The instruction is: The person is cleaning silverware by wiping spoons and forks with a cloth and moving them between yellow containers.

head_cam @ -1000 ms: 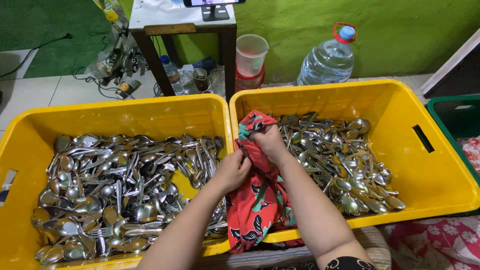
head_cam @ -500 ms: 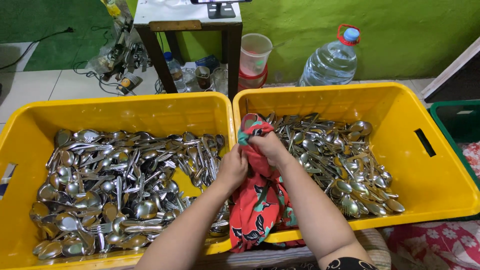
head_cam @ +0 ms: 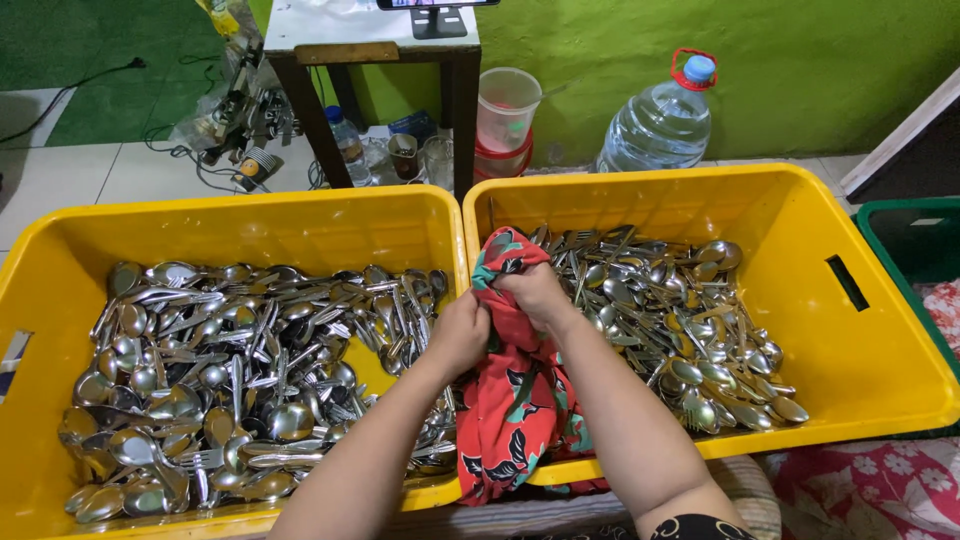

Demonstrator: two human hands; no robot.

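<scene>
Two yellow plastic crates stand side by side, each filled with several steel spoons and forks. A red floral cloth [head_cam: 515, 400] hangs over the near left corner of the right crate [head_cam: 880, 360]. My right hand [head_cam: 535, 292] grips the upper part of the cloth. My left hand [head_cam: 462, 332] is closed against the same cloth at the edge between the crates; whatever is wrapped inside the cloth is hidden. The left crate [head_cam: 40, 290] holds a heap of cutlery [head_cam: 240, 370], and the right one holds another heap of cutlery [head_cam: 680, 320].
Behind the crates stand a dark wooden table [head_cam: 380, 60], a large water bottle with a red cap [head_cam: 665, 120], a plastic cup on red tubs [head_cam: 505, 110], small bottles and tangled cables [head_cam: 235, 130]. A green crate [head_cam: 915, 250] is at the right. Patterned fabric [head_cam: 860, 490] lies near me.
Both hands stay closed on the cloth and have shifted only slightly; the camera view moved a little to the right.
</scene>
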